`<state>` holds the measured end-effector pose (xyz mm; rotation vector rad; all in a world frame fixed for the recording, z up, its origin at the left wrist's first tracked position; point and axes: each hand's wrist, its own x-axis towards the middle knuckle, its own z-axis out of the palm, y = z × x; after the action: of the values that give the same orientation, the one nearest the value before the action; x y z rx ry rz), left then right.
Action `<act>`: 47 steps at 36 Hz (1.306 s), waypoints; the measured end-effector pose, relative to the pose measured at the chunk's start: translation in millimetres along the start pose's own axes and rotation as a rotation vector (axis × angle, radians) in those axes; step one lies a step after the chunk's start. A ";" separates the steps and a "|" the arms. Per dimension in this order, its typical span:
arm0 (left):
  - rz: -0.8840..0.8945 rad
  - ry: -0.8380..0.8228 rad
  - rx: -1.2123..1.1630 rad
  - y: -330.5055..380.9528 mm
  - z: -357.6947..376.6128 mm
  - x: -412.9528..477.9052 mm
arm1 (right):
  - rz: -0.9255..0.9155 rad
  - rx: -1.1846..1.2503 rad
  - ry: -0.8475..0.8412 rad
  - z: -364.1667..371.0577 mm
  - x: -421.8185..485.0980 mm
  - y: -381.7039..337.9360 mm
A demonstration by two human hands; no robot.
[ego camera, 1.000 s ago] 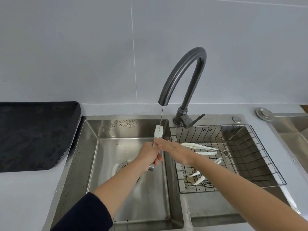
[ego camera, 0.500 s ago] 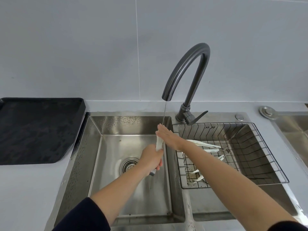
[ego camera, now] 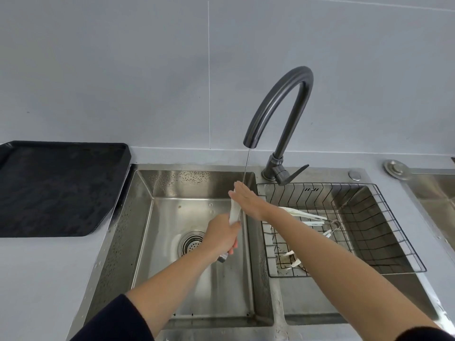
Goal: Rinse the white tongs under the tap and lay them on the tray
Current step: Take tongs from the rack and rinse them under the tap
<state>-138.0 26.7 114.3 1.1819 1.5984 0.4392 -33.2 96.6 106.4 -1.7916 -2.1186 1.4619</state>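
The sink (ego camera: 172,242) and tap (ego camera: 278,104) sit as before, thin stream running, black tray (ego camera: 56,188) bare at left. The left hand (ego camera: 221,236) keeps clenching the tongs (ego camera: 234,212) upright over the basin. The right hand (ego camera: 248,201), fingers flat, has slid up the white tip into the water.

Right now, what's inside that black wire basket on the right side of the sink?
The black wire basket holds more white tongs, lying loose on its mesh floor. The person's right forearm crosses over it, hiding part of them, so an exact count isn't possible.
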 end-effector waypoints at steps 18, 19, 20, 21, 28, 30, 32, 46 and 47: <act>0.050 0.001 -0.030 7.4 -5.2 2.5 | -0.026 0.043 0.148 6.3 14.3 -4.6; 0.055 0.001 -0.029 8.4 -4.1 0.5 | -0.007 0.057 0.159 2.0 17.6 -5.1; 0.059 0.003 -0.026 9.5 -3.7 -0.8 | 0.009 0.069 0.150 -1.8 19.0 -6.3; 0.062 0.009 -0.024 9.8 -3.3 -1.7 | 0.018 0.074 0.141 -4.8 20.6 -6.3; 0.048 0.027 -0.008 2.6 -8.4 1.5 | -0.012 0.247 0.073 -15.1 21.0 -16.3; 0.042 0.045 0.002 -2.1 -11.2 4.9 | -0.044 0.328 0.094 -16.7 17.5 -19.7; 0.038 0.081 0.019 -6.2 -15.2 9.0 | -0.047 0.303 0.086 -15.4 20.4 -18.4; 0.252 0.154 0.681 -2.1 -8.0 19.4 | 0.244 0.571 0.141 2.1 34.0 -8.8; 0.300 0.145 0.632 -3.4 -8.4 20.1 | 0.262 0.582 0.156 2.9 36.6 -5.9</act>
<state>-146.2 44.6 104.5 1.9188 1.7495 0.2091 -52.0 123.7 89.1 -1.8951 -1.2373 1.6908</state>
